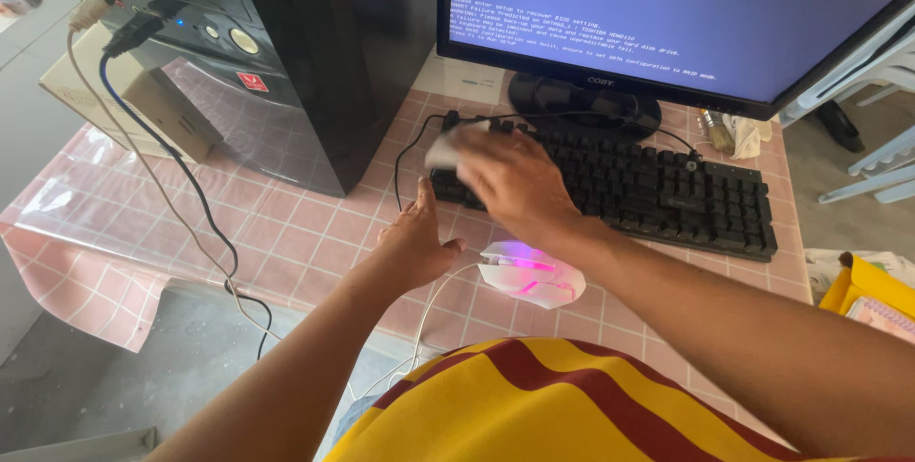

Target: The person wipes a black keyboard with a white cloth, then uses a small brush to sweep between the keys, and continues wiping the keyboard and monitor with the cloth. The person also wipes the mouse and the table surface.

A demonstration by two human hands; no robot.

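Right grip [510, 181], cloth [448, 149] within, over keyboard [667, 195]

Black computer tower [286, 52] upright on pink tiled table cover [305, 233], cables [143, 138] trailing off its top left corner. Monitor [686, 14] lit blue with white text, on round black stand [581, 104]. Cardboard box [143, 104] beside tower. Yellow box [863, 286] at right edge (only partly in view). Pale plastic chairs [882, 71] behind.

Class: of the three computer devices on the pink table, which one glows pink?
The white mouse, lit pink inside, beside the left hand. The keyboard and tower are black.
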